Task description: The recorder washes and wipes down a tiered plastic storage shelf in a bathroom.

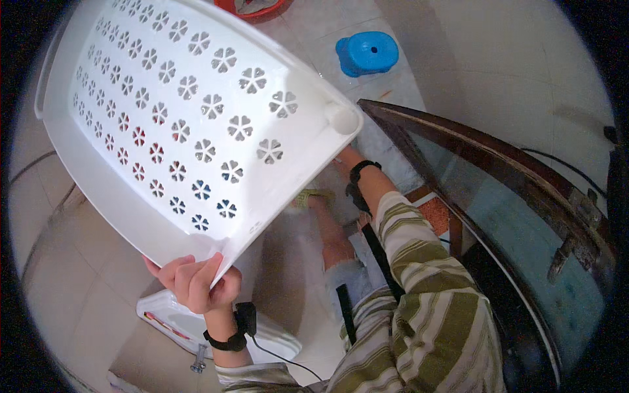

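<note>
A large white plastic shelf tray (162, 127) with rows of flower-shaped cut-outs fills the upper left, held tilted in the air. My left hand (196, 282) grips its near corner, with fingers over the rim and the thumb side at the edge. Behind the tray's right edge, only the wrist end of my right hand (346, 159) shows. Its fingers are hidden, so I cannot tell how they meet the tray. A round white socket (343, 121) marks the tray's right corner.
A wood-framed glass door (462, 172) stands close on my right. Beyond it are a blue plastic stool (368, 51) and a red basin (253, 14) on the tiled floor. Below my left hand lies a white ceramic basin (275, 339) beside a metal valve (198, 361).
</note>
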Tool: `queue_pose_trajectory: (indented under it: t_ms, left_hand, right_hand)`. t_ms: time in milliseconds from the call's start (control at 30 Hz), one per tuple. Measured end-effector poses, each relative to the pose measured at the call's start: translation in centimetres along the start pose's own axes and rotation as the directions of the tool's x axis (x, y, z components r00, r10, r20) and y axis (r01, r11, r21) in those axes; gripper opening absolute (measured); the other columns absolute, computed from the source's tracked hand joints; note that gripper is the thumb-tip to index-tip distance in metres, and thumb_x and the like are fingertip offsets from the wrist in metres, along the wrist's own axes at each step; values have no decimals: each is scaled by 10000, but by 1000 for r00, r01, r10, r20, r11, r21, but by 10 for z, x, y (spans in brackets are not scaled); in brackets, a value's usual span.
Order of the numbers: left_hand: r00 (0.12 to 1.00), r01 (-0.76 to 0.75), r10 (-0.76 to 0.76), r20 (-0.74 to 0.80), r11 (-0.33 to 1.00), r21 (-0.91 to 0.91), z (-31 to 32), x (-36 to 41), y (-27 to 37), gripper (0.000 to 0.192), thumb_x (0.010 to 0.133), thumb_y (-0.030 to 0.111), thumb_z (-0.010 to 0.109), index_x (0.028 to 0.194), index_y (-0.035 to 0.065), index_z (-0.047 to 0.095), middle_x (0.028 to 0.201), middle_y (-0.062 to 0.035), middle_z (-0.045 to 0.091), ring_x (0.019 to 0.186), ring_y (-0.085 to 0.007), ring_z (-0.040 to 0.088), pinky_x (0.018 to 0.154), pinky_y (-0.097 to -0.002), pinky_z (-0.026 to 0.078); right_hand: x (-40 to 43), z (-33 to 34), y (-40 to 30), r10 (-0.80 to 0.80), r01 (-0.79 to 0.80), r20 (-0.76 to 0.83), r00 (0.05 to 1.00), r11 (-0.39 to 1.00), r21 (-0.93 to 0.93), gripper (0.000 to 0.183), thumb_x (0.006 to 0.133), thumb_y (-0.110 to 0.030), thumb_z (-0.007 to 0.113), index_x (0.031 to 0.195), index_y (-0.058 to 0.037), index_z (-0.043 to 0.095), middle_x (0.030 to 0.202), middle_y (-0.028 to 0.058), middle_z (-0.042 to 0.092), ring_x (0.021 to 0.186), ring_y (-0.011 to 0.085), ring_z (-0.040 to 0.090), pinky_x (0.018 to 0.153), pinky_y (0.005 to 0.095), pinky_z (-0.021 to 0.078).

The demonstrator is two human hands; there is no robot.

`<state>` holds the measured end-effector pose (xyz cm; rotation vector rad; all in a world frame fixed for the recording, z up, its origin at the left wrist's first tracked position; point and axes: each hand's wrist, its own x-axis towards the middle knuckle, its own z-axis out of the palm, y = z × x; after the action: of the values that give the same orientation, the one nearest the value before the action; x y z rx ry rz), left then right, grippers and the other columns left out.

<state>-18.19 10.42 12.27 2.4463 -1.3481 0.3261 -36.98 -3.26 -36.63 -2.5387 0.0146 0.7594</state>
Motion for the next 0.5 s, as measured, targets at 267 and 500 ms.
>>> queue_pose_trajectory:
  t_ms: [267, 500]
  left_hand:
    - [980, 155, -150, 134, 987, -28, -20, 5, -1, 251, 541, 112, 635, 781, 168, 589, 745, -19, 521, 821, -229, 483, 956, -529, 187]
    - [893, 406, -382, 238, 912, -58, -113, -41, 11, 437, 606, 129, 633, 1030, 148, 527, 1146, -69, 445, 1116, -278, 372, 978, -515, 104]
  right_hand:
    - [-67, -6, 59, 80, -88, 38, 996, 829, 553, 281, 709, -172, 559, 956, -38, 548, 757, 122, 588, 705, 265, 570, 681, 383, 443]
    - [-195, -273, -62, 223, -518, 542, 810, 705, 483, 443, 764, -310, 553, 984, 67, 479, 654, 123, 565, 462, 196, 536, 382, 323, 426]
